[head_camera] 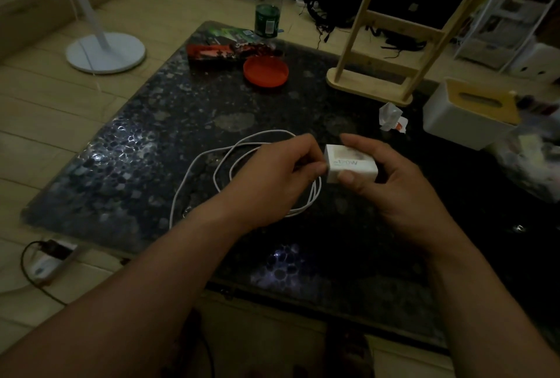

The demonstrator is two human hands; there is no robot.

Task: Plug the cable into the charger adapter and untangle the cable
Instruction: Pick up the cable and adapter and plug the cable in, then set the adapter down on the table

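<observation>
A white cube-shaped charger adapter (350, 163) is held above the dark table between the thumb and fingers of my right hand (385, 186). My left hand (272, 177) is pinched on one end of the white cable (209, 171) and presses it against the adapter's left face; the plug itself is hidden by my fingers. The remaining cable lies in loose overlapping loops on the table below and left of my left hand.
On the dark speckled table (151, 123) are a red lid (265, 71), snack packets (224, 50), a plastic bottle (268, 4), a wooden rack (394, 35), a crumpled wrapper (392, 116) and a white tissue box (472, 113). A power strip (51, 256) lies on the floor at left.
</observation>
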